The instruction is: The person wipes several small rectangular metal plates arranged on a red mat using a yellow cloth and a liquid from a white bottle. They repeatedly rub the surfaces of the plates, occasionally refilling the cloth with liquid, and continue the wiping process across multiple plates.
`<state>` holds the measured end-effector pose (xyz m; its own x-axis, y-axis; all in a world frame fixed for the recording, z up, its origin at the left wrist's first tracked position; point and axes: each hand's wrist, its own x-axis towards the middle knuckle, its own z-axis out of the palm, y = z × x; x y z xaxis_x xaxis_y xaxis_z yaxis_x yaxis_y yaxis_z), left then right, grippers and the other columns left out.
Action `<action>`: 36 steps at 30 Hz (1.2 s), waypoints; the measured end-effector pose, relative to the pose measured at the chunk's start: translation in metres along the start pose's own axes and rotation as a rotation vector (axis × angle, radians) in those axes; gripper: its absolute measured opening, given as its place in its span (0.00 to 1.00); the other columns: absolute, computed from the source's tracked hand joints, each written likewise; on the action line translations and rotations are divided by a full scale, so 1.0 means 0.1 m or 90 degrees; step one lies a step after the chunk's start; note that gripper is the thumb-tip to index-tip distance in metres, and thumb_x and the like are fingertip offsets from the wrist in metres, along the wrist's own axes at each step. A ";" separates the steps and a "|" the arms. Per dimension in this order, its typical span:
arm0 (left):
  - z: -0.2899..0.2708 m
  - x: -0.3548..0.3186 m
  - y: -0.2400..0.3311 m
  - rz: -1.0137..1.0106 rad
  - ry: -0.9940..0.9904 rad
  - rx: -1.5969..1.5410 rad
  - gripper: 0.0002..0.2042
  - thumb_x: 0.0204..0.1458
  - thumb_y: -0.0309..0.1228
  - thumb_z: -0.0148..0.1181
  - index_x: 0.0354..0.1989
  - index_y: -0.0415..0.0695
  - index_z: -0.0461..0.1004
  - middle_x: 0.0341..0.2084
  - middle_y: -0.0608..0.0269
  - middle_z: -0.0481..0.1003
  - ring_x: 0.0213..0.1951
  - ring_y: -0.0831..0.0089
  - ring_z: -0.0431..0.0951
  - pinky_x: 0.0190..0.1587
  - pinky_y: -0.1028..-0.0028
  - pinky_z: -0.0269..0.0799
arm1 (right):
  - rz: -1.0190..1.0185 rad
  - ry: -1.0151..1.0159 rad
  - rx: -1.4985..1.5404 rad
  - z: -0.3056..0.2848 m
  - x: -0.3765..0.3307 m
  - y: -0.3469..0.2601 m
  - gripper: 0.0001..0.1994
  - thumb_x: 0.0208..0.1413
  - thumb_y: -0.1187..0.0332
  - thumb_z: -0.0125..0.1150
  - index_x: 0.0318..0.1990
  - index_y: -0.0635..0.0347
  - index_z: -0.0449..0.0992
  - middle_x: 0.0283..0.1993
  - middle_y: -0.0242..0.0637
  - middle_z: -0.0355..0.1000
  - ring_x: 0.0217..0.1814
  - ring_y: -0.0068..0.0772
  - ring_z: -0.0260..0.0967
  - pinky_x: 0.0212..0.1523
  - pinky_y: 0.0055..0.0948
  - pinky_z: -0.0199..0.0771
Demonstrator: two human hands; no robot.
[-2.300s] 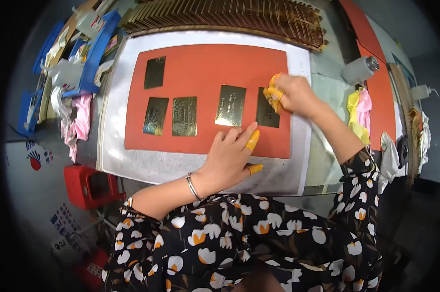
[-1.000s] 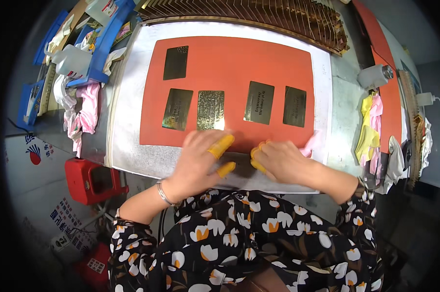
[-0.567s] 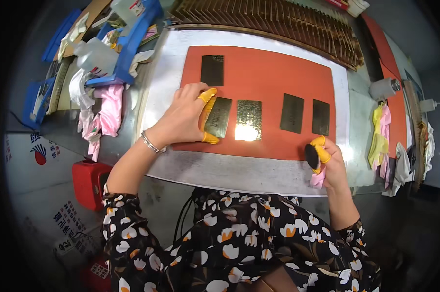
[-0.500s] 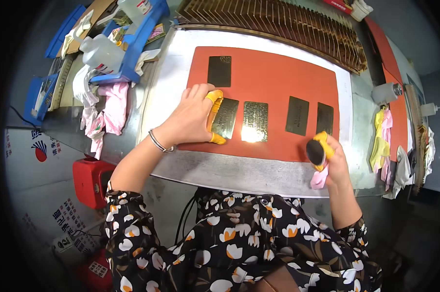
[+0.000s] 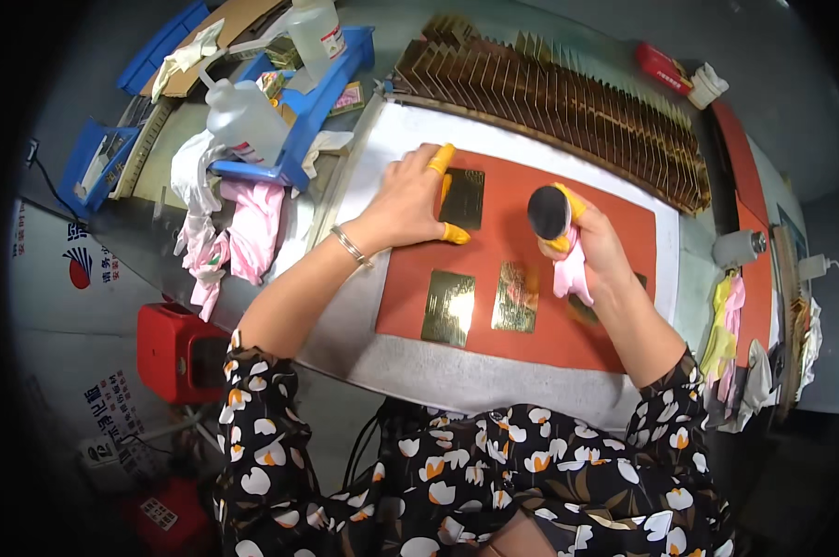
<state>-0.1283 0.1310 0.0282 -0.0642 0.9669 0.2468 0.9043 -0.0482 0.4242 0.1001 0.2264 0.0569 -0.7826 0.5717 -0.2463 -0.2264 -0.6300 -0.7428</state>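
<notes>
My left hand (image 5: 408, 200), with yellow finger covers, spreads its thumb and forefinger along the left edge of a dark shiny metal plate (image 5: 464, 198). Whether they press on it, I cannot tell. In my right hand (image 5: 598, 243) is a round-ended tool with a dark flat face (image 5: 548, 213), held together with a pink cloth (image 5: 571, 271), above the red-orange mat (image 5: 410, 269). Nearer me lie a gold-reflecting plate (image 5: 448, 308) and a second such plate (image 5: 514, 299). My right hand and forearm partly hide more plates at the right.
Behind the mat stands a long rack (image 5: 559, 111) of upright thin plates. At left are a blue tray (image 5: 322, 121), a clear plastic bottle (image 5: 245, 121) and pink and white cloths (image 5: 254, 227). A bottle (image 5: 738, 248) and hanging cloths (image 5: 724, 320) are at right.
My left hand has gone from the near-left plate to the far-left plate. My right hand has carried the round tool and cloth left and farther away. The whole view has shifted.
</notes>
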 end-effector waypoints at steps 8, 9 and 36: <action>0.14 0.26 -0.02 -0.023 -0.187 0.098 0.38 0.24 0.47 0.74 0.43 0.35 0.66 0.44 0.48 0.61 0.51 0.54 0.59 0.52 0.63 0.57 | -0.021 0.020 0.045 -0.34 -0.32 0.03 0.07 0.60 0.70 0.43 0.35 0.60 0.69 0.22 0.32 0.63 0.14 0.19 0.53 0.13 0.19 0.52; 0.14 0.26 -0.02 -0.010 -0.169 0.109 0.38 0.24 0.46 0.74 0.43 0.34 0.66 0.43 0.46 0.61 0.48 0.54 0.62 0.50 0.63 0.61 | -0.031 0.016 0.062 -0.37 -0.39 0.03 0.07 0.60 0.70 0.43 0.35 0.60 0.70 0.23 0.32 0.64 0.14 0.19 0.53 0.13 0.19 0.52; 0.51 -0.40 1.14 0.115 -0.186 -0.010 0.45 0.23 0.44 0.77 0.53 0.35 0.62 0.50 0.49 0.60 0.54 0.54 0.58 0.56 0.61 0.53 | -0.112 0.048 0.275 -1.15 -1.51 0.42 0.10 0.59 0.69 0.42 0.32 0.63 0.68 0.27 0.42 0.67 0.13 0.25 0.52 0.11 0.23 0.52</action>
<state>-0.0010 0.1000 0.0227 0.2217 0.9732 0.0603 0.8834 -0.2266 0.4102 0.2750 0.1744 -0.0084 -0.6700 0.7161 -0.1955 -0.5853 -0.6717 -0.4542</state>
